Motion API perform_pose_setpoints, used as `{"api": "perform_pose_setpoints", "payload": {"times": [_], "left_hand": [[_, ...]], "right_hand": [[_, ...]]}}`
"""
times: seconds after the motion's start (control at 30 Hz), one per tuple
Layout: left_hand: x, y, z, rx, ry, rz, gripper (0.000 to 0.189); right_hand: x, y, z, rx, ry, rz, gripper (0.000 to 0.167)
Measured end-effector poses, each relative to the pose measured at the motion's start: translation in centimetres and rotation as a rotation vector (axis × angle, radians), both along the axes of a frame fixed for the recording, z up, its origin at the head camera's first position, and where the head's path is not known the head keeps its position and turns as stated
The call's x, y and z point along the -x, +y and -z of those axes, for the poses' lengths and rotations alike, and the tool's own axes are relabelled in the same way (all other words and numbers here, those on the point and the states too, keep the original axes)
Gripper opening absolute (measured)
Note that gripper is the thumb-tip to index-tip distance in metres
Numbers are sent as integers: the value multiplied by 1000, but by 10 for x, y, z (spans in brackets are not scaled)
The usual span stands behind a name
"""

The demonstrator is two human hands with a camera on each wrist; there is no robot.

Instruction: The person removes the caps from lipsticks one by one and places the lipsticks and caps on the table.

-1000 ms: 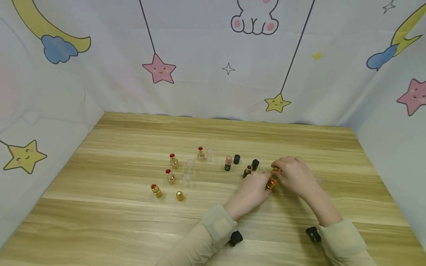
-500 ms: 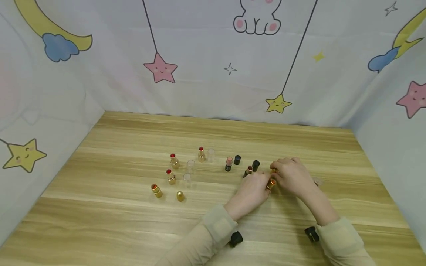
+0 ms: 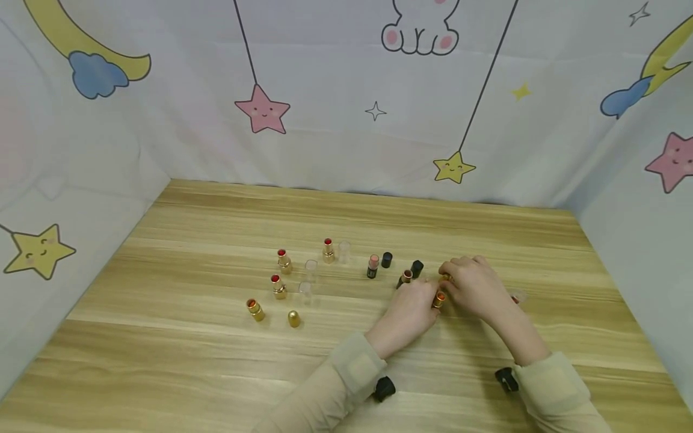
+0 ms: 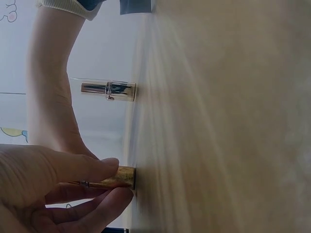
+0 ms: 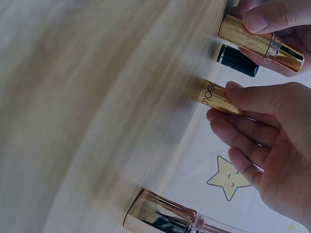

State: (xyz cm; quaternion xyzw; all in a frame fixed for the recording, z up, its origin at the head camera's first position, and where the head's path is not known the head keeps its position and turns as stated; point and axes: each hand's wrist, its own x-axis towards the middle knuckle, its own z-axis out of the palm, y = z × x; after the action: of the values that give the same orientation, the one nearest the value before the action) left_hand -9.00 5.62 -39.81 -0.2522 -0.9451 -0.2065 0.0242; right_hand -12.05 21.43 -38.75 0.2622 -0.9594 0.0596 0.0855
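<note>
My left hand (image 3: 406, 310) pinches an uncapped gold lipstick (image 3: 439, 299) between thumb and fingers, its orange tip facing up in the head view. In the left wrist view, the base of this gold tube (image 4: 124, 177) stands right at the tabletop. Just to the right, my right hand (image 3: 476, 285) pinches a gold lipstick cap (image 5: 218, 99) with dark lettering, one end close to the table. Both hands are side by side. A black-based lipstick (image 3: 405, 278) with a dark red tip stands beside the left hand, partly covered by it, with its black cap (image 3: 417, 268) behind.
Several uncapped lipsticks stand to the left, among them a pink one (image 3: 372, 266) and a gold one (image 3: 255, 310). Near them are clear caps (image 3: 305, 292), a gold cap (image 3: 293, 319) and a black cap (image 3: 387, 260). A rose-gold lipstick (image 5: 160, 213) stands near the right wrist.
Both hands keep their grips and barely move. The right hand has shifted slightly left, and more of the lipstick behind its wrist shows. The head view has shifted a little.
</note>
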Motion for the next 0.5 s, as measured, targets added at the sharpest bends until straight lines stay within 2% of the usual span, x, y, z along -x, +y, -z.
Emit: {"api": "perform_pose_setpoints", "payload": {"times": [0.23,0.5], "left_hand": [[-2,0,-1,-11,-2,-1,15],[-4,-1,-5,37,25,-18,21]], "right_hand": [[-2,0,-1,-3,-29,6,21],[-5,1,-3,5,-6,-1,27]]}}
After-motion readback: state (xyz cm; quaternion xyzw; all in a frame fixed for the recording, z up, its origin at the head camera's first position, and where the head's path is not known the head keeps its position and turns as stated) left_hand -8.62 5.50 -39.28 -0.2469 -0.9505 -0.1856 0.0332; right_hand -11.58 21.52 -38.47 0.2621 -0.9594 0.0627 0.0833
